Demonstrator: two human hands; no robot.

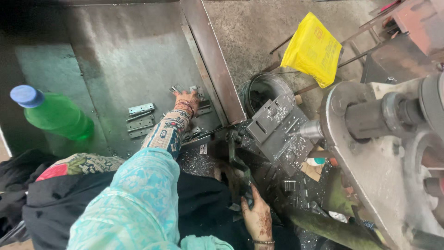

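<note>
A turquoise patterned sleeve [138, 203] fills the foreground, nearest the camera, and the left arm is stretched from it across a grey metal tray [115, 55]. The left hand [187, 102] is laid palm down at the far right of the tray, its fingers spread and pressed onto a small metal hinge [175, 89]; nothing is clamped in it. More hinges [140, 120] are stacked in a short row just to the left of the wrist, and a few others [203, 109] are scattered beside the tray's raised right wall. A green plastic bottle [53, 113] with a blue cap is lying on its side at the tray's left edge, well apart from the hand.

The right hand [256, 217] is held low beside the lap, fingers loosely open and resting against a dark metal lever [238, 162]; whether the lever is actually gripped cannot be told. Next to it a press block [277, 132] is covered with metal shavings. A round tin [263, 90] is standing on the floor behind it, and a yellow bag [312, 48] is lying further back.
</note>
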